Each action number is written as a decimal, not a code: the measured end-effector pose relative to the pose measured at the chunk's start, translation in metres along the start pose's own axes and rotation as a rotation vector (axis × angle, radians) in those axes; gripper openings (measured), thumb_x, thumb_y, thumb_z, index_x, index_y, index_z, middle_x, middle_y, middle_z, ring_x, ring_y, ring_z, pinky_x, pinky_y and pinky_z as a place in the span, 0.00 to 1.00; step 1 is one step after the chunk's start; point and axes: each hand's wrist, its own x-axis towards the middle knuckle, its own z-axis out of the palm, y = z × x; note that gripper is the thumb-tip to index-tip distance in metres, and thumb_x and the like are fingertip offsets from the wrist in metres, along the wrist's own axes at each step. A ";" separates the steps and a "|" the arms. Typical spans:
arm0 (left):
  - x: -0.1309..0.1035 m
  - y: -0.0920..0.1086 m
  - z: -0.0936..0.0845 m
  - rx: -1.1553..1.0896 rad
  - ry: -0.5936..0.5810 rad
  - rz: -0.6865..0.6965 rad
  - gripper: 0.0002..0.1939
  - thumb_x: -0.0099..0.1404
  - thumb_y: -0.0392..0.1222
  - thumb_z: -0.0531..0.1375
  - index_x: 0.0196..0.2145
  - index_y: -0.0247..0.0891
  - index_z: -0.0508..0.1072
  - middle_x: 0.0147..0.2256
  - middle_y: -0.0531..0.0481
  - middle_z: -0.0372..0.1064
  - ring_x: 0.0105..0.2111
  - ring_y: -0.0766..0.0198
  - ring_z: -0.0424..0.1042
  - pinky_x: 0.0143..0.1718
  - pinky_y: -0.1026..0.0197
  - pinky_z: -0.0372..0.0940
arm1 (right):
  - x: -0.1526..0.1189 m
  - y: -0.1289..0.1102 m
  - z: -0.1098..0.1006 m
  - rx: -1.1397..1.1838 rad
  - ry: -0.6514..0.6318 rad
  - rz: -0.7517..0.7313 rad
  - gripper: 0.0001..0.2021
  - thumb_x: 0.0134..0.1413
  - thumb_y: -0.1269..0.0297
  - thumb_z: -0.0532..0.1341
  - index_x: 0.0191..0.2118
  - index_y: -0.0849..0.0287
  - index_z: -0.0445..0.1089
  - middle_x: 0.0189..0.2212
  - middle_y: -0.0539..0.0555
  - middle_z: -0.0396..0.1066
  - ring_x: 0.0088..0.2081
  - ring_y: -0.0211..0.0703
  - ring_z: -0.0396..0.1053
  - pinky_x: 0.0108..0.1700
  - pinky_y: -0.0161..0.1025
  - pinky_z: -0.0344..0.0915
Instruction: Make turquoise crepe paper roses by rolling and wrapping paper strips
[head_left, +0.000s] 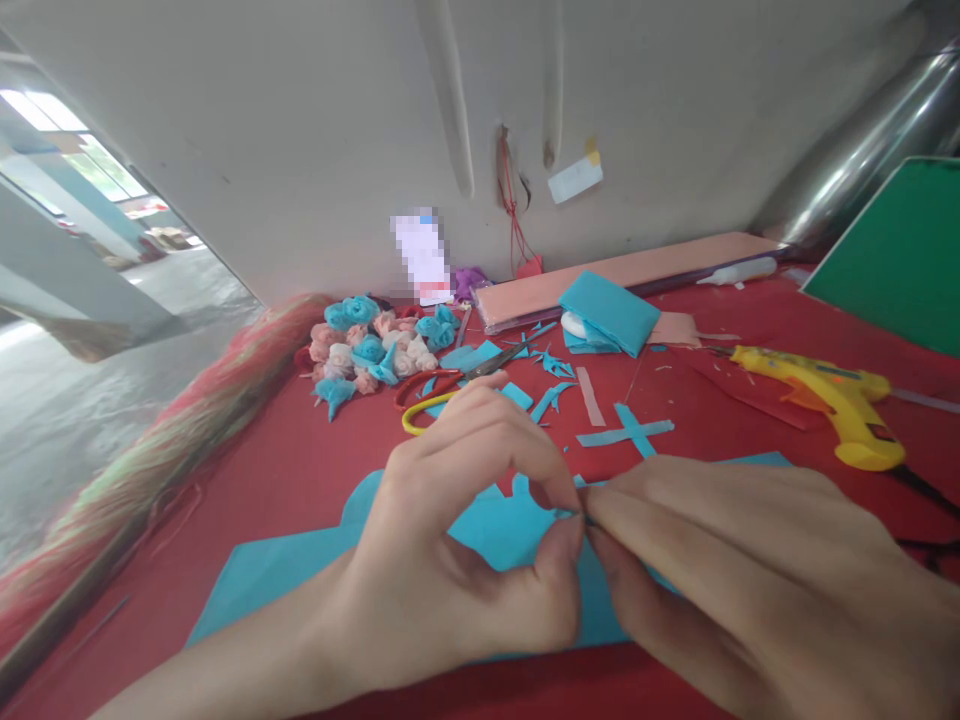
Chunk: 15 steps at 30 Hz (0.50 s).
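My left hand and right hand meet fingertip to fingertip, each thumb and forefinger pressed shut on a small blue piece, just above a big blue sheet; I judge the close double pinch steadies something so slight. Its long axis and pointing I cannot tell through my camera, since fingers cover most of it; the sheet runs lengthwise roughly nine to three o'clock. From the pinch, the scissors lie at eleven, tips towards two; the paper flowers bunch at ten; crossed strips sit at one; the glue gun rests at two, nozzle towards ten, its handle probably turned for easy reach.
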 end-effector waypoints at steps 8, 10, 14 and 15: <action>-0.004 -0.001 -0.001 0.027 -0.054 -0.083 0.08 0.52 0.26 0.56 0.28 0.36 0.66 0.27 0.54 0.63 0.29 0.67 0.63 0.33 0.60 0.61 | 0.000 0.004 -0.003 -0.089 0.025 -0.149 0.10 0.58 0.76 0.53 0.35 0.60 0.70 0.25 0.50 0.76 0.24 0.40 0.71 0.24 0.40 0.64; -0.002 -0.001 -0.005 0.005 -0.074 -0.102 0.05 0.57 0.29 0.56 0.30 0.36 0.66 0.28 0.53 0.64 0.31 0.67 0.64 0.34 0.61 0.62 | 0.004 0.004 -0.004 -0.064 -0.059 -0.087 0.12 0.56 0.79 0.53 0.29 0.59 0.70 0.20 0.49 0.72 0.20 0.39 0.68 0.22 0.41 0.60; 0.001 -0.001 -0.014 -0.057 -0.083 -0.141 0.04 0.65 0.35 0.54 0.35 0.37 0.69 0.33 0.54 0.68 0.36 0.68 0.67 0.39 0.66 0.63 | 0.009 0.005 -0.004 0.054 -0.197 0.083 0.13 0.58 0.76 0.52 0.25 0.57 0.64 0.18 0.47 0.68 0.19 0.37 0.66 0.22 0.40 0.57; 0.001 -0.001 -0.016 -0.064 -0.088 -0.145 0.05 0.66 0.35 0.54 0.36 0.38 0.70 0.34 0.54 0.68 0.37 0.69 0.67 0.41 0.67 0.63 | 0.008 0.005 -0.004 0.100 -0.208 0.099 0.11 0.59 0.75 0.53 0.26 0.57 0.64 0.20 0.46 0.69 0.20 0.36 0.67 0.24 0.38 0.59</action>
